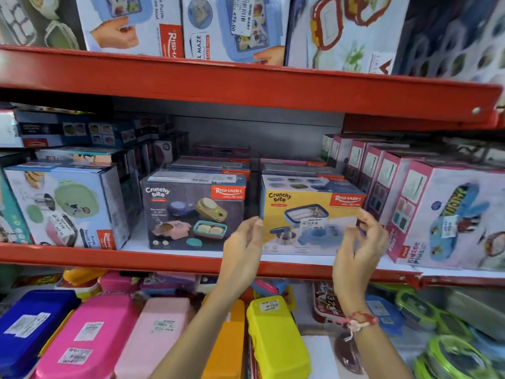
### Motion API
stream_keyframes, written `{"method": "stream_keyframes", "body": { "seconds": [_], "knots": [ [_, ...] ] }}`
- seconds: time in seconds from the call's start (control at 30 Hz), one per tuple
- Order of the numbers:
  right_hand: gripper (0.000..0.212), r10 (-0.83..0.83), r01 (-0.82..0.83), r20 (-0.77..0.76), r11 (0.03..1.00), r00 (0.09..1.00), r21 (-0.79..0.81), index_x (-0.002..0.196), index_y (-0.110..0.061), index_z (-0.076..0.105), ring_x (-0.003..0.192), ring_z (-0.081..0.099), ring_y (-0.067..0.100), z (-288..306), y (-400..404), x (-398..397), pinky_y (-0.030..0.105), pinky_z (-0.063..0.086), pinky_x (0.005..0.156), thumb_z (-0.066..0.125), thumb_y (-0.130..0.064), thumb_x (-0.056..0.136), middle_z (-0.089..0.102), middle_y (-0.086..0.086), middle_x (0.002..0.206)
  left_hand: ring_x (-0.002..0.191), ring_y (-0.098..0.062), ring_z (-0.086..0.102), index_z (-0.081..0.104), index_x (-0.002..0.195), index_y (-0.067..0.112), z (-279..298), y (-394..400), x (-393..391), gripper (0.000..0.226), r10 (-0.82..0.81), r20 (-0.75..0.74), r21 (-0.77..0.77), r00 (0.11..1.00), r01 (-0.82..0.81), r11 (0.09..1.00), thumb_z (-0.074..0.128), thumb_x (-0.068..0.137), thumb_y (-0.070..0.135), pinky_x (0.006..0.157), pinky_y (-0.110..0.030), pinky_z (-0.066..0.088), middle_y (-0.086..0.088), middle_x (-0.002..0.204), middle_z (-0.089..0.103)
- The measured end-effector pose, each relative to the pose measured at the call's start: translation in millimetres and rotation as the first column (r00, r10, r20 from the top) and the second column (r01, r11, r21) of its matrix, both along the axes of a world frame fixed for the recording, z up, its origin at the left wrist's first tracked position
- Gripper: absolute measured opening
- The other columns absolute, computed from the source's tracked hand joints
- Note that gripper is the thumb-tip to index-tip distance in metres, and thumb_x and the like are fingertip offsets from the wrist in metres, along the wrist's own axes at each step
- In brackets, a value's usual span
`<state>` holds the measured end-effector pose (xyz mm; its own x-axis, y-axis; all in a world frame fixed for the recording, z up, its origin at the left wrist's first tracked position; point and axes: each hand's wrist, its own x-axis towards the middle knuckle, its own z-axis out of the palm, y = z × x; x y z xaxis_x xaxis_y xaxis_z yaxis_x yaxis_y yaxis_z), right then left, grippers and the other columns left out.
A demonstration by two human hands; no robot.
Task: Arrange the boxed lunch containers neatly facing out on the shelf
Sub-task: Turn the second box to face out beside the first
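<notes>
A red-edged shelf (164, 259) in a shop runs behind both raised hands, with a dark Crunchy Bite box (195, 212) left of the left hand (241, 243) and pink boxes (448, 214) right of the right hand (360, 242). Boxes behind the front row are shadowed and hard to read. Between the loosely spread, empty fingers stands the yellow Crunchy Bite box (308, 214), front facing out, its lower corners hidden by the hands.

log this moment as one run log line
left hand: open, at yellow Crunchy Bite box left edge | right hand: open, at right edge | box: on middle shelf, facing out
</notes>
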<state>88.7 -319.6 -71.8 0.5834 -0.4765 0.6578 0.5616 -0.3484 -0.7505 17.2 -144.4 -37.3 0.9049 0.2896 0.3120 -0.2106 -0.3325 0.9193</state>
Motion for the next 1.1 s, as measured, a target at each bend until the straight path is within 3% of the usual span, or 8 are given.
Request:
{"method": "stream_keyframes", "body": {
  "seconds": [0.17,0.27,0.4,0.53,0.73,0.87,0.97,1.1],
  "knots": [
    [0.046,0.189,-0.126,-0.328,0.971,0.926,0.204,0.141,-0.022,0.047,0.143,0.033,0.025,12,-24,19,0.042,0.023,0.119,0.040,-0.043,0.101,0.043,0.005,0.151,0.136,-0.013,0.039,0.039,0.146,0.020,9,-13,11,0.058,0.026,-0.066,-0.212,0.997,-0.040,0.976,0.028,0.099,0.052,0.105,-0.025,0.027,0.002,0.150,0.044],
    [0.080,0.431,-0.260,-0.491,0.888,0.757,0.379,0.131,-0.024,0.061,0.128,0.053,0.025,26,-35,27,0.049,0.038,0.113,0.035,-0.081,0.080,0.060,0.002,0.137,0.136,-0.025,0.043,0.044,0.142,0.020,20,-14,21,0.073,0.038,-0.174,-0.314,0.984,-0.092,0.945,0.025,0.090,0.068,0.115,-0.043,0.029,-0.003,0.146,0.049],
    [0.071,0.543,-0.363,-0.504,0.834,0.671,0.416,0.121,-0.020,0.064,0.108,0.058,0.024,50,-45,18,0.045,0.045,0.097,0.028,-0.073,0.091,0.067,0.002,0.111,0.117,-0.024,0.059,0.062,0.110,0.030,16,-11,37,0.090,-0.004,-0.208,-0.377,0.978,-0.076,0.923,0.024,0.059,0.094,0.108,-0.048,0.039,0.000,0.124,0.066],
    [0.056,0.571,-0.375,-0.430,0.805,0.700,0.459,0.090,-0.022,0.063,0.090,0.062,0.018,69,-59,10,0.043,0.048,0.084,0.032,-0.069,0.092,0.067,-0.001,0.090,0.092,-0.020,0.068,0.065,0.103,0.017,36,-7,21,0.065,0.000,-0.141,-0.463,0.990,-0.066,0.884,0.026,0.091,0.068,0.087,-0.039,0.053,-0.001,0.095,0.072],
    [0.045,0.597,-0.464,-0.387,0.797,0.703,0.386,0.074,-0.021,0.066,0.068,0.060,0.020,104,-77,1,0.033,0.040,0.065,0.051,-0.060,0.089,0.066,0.003,0.071,0.092,-0.028,0.072,0.071,0.102,0.012,51,3,20,0.064,-0.027,-0.172,-0.390,0.985,-0.043,0.920,0.043,0.086,0.068,0.091,-0.046,0.054,-0.008,0.095,0.078],
    [0.026,0.627,-0.550,-0.372,0.779,0.685,0.301,0.094,-0.020,0.073,0.069,0.070,0.015,113,-85,0,0.029,0.053,0.070,0.061,-0.043,0.091,0.076,-0.001,0.076,0.080,-0.017,0.072,0.074,0.099,0.011,55,7,18,0.024,-0.118,-0.086,-0.330,0.989,0.083,0.940,0.066,0.087,0.031,0.077,-0.030,0.059,-0.008,0.094,0.078],
    [0.016,0.622,-0.565,-0.334,0.783,0.708,0.261,0.106,-0.014,0.068,0.064,0.072,-0.001,105,-82,6,0.013,0.054,0.055,0.065,-0.017,0.091,0.077,-0.010,0.071,0.095,-0.017,0.072,0.068,0.119,0.008,51,8,17,0.037,-0.174,-0.047,-0.291,0.984,0.153,0.944,0.071,0.083,0.014,0.083,-0.028,0.059,-0.008,0.112,0.074],
    [0.037,0.611,-0.580,-0.261,0.791,0.747,0.194,0.104,-0.027,0.070,0.082,0.072,-0.002,85,-74,13,0.014,0.058,0.071,0.079,-0.017,0.070,0.077,-0.009,0.094,0.090,-0.010,0.069,0.058,0.129,0.004,42,4,19,0.046,-0.160,0.011,-0.311,0.987,0.156,0.938,0.066,0.083,-0.003,0.068,-0.017,0.059,-0.003,0.111,0.070]
  ]
}}
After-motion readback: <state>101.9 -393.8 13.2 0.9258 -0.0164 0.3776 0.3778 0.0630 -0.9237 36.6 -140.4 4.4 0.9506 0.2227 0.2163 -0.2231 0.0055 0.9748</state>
